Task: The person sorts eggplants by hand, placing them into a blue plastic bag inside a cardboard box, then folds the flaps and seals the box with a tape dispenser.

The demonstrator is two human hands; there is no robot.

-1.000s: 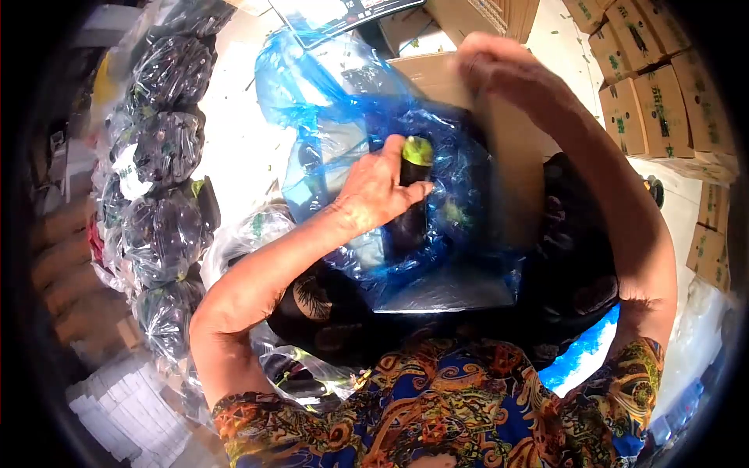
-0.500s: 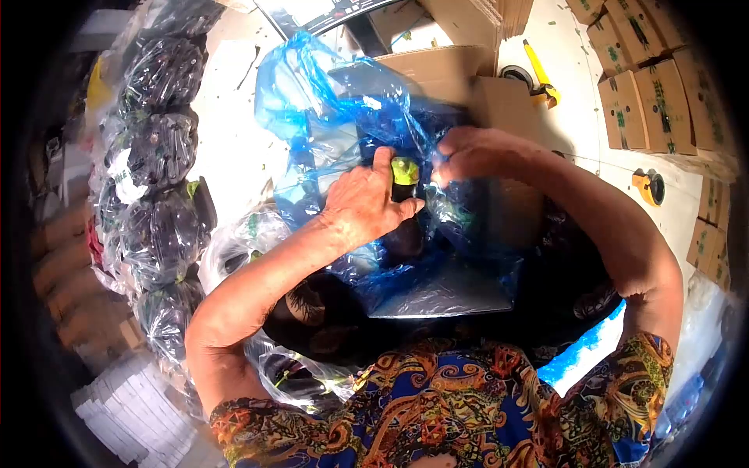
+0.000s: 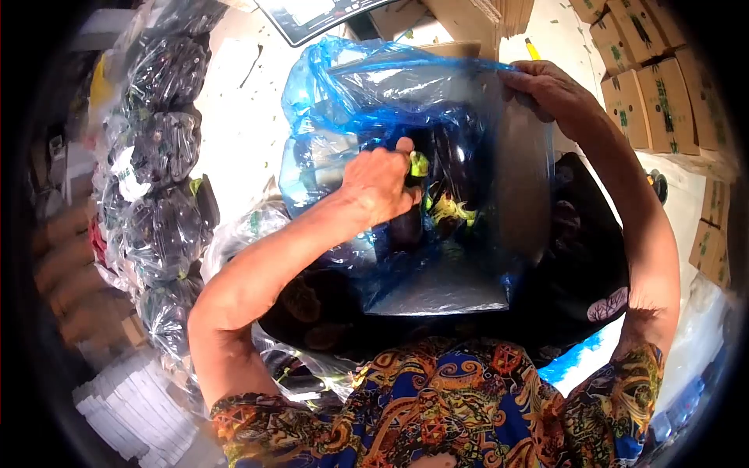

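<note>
Head view: your left hand (image 3: pixel 376 185) grips 1 eggplant (image 3: pixel 405 230), right hand (image 3: pixel 555 90) pinches the unclosed blue bag (image 3: pixel 318 90), other eggplants (image 3: pixel 462 152) already inside

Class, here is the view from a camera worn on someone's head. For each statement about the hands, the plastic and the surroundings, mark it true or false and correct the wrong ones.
1. The left hand holds an eggplant near its green end. True.
2. The right hand holds another eggplant. False: it grips the edge of the blue plastic.
3. Stacked cardboard boxes stand on the person's right. True.
4. The filled clear bags lie on the person's right. False: they lie on the left.
</note>
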